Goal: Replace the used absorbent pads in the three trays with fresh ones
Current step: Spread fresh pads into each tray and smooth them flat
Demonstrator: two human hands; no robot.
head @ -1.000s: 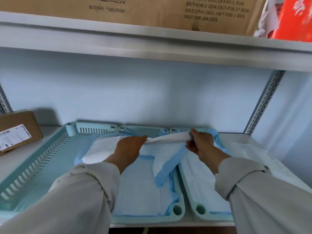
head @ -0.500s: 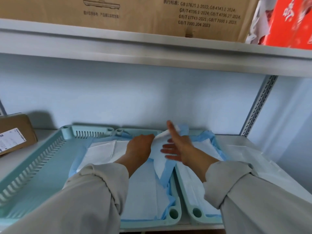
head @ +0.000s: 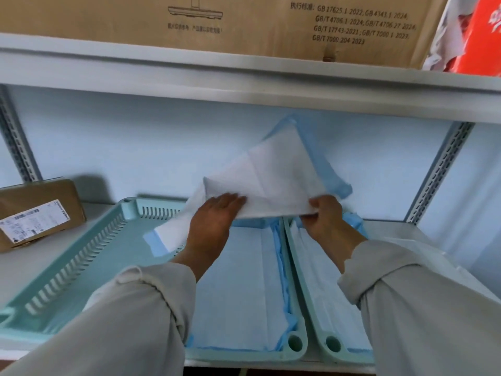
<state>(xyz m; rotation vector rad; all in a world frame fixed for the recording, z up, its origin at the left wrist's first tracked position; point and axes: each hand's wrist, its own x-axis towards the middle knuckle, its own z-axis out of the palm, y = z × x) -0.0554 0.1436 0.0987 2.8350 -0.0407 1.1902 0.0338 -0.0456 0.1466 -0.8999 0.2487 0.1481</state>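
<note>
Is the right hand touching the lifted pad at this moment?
Touching. In the head view the right hand pinches the lower right edge of the lifted pad, its fingers curled over the white sheet with no gap.

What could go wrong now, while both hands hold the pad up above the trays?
1. The white absorbent pad with blue edging is held only along its lower edge by the left hand and right hand; its free corner may flop or catch the grey metal shelf above.
2. The pale green plastic left tray is bare; the pad may land crooked, bunching over the rim onto the lined middle tray.
</note>
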